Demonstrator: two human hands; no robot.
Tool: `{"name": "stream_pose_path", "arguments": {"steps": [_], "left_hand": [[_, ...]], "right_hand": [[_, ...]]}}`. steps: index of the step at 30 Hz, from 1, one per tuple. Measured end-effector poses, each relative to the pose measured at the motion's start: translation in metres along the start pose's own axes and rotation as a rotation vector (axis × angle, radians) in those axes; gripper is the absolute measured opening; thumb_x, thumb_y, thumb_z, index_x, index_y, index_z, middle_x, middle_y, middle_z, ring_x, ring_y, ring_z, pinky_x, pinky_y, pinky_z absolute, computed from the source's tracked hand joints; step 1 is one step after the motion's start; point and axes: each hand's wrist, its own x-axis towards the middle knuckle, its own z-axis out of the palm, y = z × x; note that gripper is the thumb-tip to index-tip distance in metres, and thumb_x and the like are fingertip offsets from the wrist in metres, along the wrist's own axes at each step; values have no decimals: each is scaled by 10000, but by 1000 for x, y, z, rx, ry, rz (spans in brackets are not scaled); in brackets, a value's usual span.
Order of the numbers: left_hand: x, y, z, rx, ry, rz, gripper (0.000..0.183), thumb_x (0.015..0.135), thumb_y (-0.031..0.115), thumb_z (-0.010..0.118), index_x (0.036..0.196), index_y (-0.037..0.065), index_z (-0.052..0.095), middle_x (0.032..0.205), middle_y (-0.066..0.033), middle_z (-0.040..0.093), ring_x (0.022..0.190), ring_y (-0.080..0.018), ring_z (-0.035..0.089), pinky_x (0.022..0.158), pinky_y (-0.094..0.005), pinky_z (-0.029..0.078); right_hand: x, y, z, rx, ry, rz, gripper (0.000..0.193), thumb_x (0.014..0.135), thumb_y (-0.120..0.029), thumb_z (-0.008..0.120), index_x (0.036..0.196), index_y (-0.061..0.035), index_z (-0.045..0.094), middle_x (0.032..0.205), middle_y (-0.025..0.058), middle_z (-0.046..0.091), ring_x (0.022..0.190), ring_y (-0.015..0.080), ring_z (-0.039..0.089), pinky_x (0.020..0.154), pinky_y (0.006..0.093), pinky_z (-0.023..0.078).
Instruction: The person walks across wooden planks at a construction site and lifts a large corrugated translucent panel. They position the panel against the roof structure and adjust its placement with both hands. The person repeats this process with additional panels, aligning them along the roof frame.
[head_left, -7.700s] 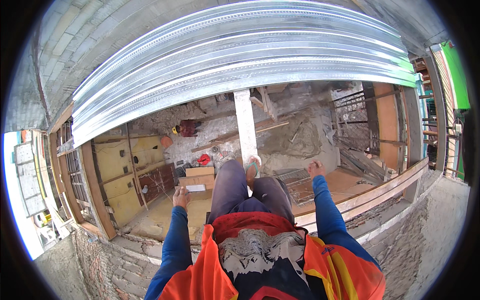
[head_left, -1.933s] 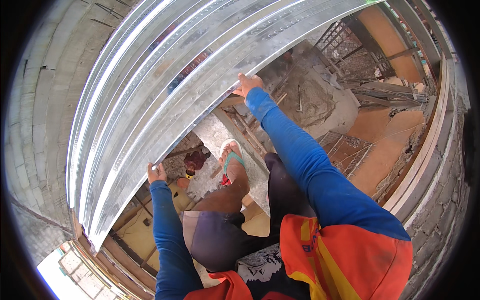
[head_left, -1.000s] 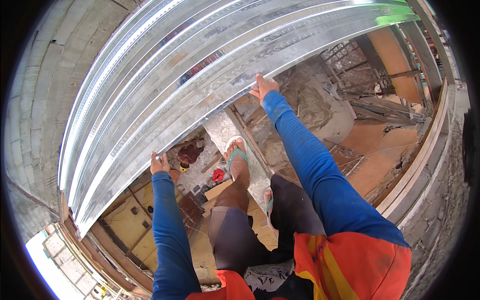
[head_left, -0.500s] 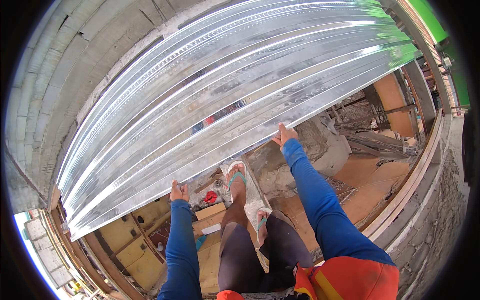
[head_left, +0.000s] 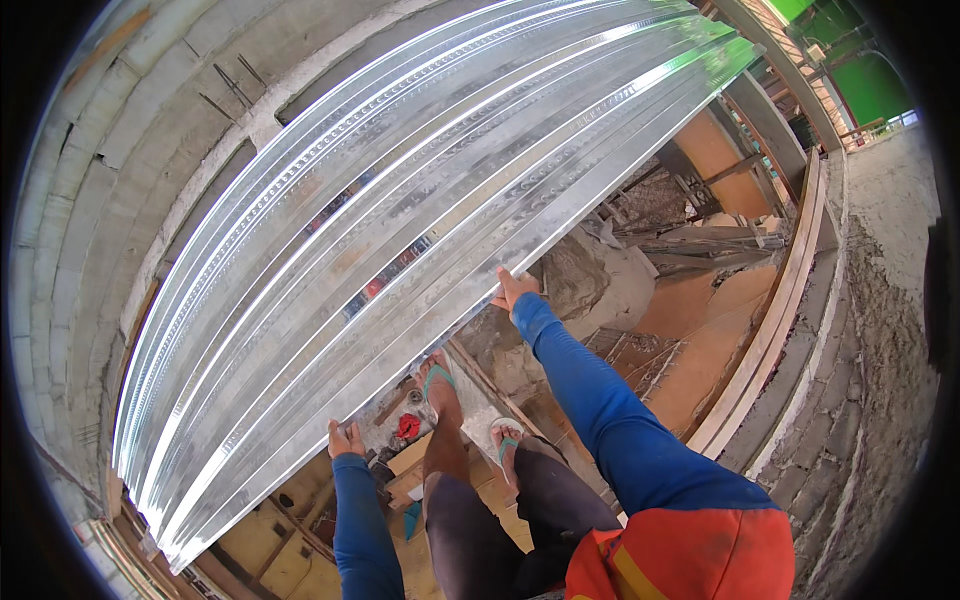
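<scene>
A long, shiny corrugated metal sheet [head_left: 430, 210] with ribs and rows of small embossed marks spans the opening in front of me. Its near edge is gripped by my left hand [head_left: 345, 438], fingers curled at the rim. Farther along the same edge, to the right, my right hand [head_left: 515, 287] also pinches the rim, thumb on top. Both arms are stretched forward in blue sleeves. My sandalled feet [head_left: 437, 380] stand just below the sheet's edge on a narrow concrete beam [head_left: 470, 388].
Below the beam lie wooden boards [head_left: 290, 540], a red crumpled item [head_left: 407, 427] and brown panels [head_left: 700, 320]. A long timber [head_left: 765, 345] runs along the right by a rough block wall [head_left: 850, 400]. Bare rebar [head_left: 235, 88] sticks up beside the block wall at left.
The view has turned, so the sheet slants more steeply and its right end sits farther left. Both hands keep their hold on its edge; my feet appear shifted left.
</scene>
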Motion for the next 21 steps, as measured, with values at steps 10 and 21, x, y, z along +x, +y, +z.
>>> {"name": "stream_pose_path", "arguments": {"steps": [10,21], "left_hand": [[-8,28,12,18,121,-38,362,814,218,617,1100,33,495,1102,-132,465,982,-261,478,842,-378,481],[-18,24,15,44,157,-65,323,814,190,619,1054,8,503,984,-125,501,826,-232,513,799,-381,499]], "right_hand": [[-3,-4,13,18,8,3,504,781,-210,643,1057,133,399,732,145,545,599,198,562,532,351,567],[2,0,17,-7,28,118,330,796,-186,637,947,38,447,701,59,475,546,152,476,641,381,569]]}}
